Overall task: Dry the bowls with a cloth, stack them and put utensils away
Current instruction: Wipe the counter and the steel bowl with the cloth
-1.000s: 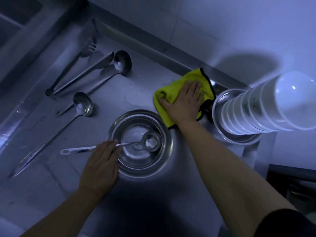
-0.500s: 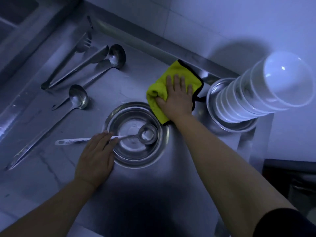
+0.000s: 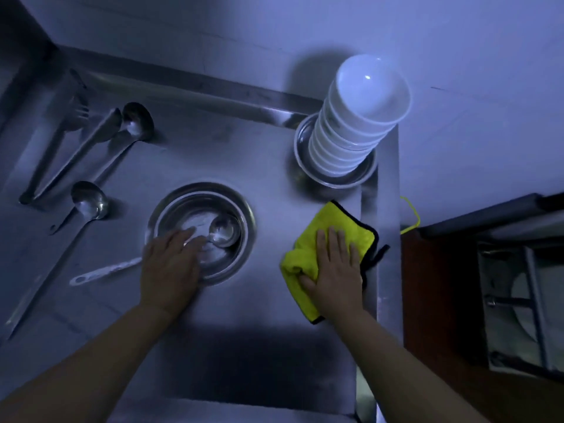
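Right hand: the right hand [image 3: 334, 270] lies flat on the yellow cloth [image 3: 332, 245], fingers [image 3: 335, 242] straight and slightly spread; hand and cloth have slid from the back wall to the near right edge of the desk [image 3: 259, 346].
Left hand: the left hand [image 3: 171, 267] has moved from the ladle handle onto the near rim of the steel bowl [image 3: 201, 230], fingers straight and close together, blurred by motion.
Small ladle: the small ladle [image 3: 222, 228] rests in that bowl, its handle sticking out left.
Stack: the white bowls [image 3: 360, 123] stand stacked in a steel dish [image 3: 335, 178] at the back right.
Utensils: ladles and tongs [image 3: 76, 148] lie far left, not yet put away.
Meaning: likely steadying the steel bowl for drying next.
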Demonstrator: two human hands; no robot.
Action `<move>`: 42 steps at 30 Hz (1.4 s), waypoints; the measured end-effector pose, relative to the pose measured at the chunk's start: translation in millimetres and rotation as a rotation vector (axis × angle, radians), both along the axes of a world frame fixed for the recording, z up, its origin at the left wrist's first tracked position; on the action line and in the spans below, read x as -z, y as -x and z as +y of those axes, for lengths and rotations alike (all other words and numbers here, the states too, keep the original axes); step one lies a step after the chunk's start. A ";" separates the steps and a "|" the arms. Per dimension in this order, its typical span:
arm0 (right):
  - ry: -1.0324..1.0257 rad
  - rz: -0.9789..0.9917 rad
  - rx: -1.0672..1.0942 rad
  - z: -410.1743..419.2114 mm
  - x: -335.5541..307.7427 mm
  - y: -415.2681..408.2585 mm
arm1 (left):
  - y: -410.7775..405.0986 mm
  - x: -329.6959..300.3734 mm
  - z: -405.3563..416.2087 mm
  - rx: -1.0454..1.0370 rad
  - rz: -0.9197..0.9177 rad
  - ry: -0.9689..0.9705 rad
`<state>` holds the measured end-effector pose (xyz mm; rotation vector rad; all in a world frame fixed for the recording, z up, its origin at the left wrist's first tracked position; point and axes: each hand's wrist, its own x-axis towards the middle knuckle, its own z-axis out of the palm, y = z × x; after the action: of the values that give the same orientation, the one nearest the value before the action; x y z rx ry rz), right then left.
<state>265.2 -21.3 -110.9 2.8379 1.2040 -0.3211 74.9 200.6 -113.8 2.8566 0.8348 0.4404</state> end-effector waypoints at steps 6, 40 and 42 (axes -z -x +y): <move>0.054 -0.047 0.111 -18.1 4.3 19.0 | -154.0 -31.6 -10.4 0.166 0.026 0.288; 0.084 -0.067 0.197 95.5 6.1 -136.5 | -164.5 -46.2 82.3 -0.638 -0.360 1.206; 0.115 -0.059 0.217 116.2 4.8 -154.5 | -157.0 -53.7 87.3 -0.651 -0.343 1.167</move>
<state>419.6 94.9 -115.7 2.8581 0.8391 -0.3022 231.8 287.9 -60.1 1.3870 1.3340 0.3151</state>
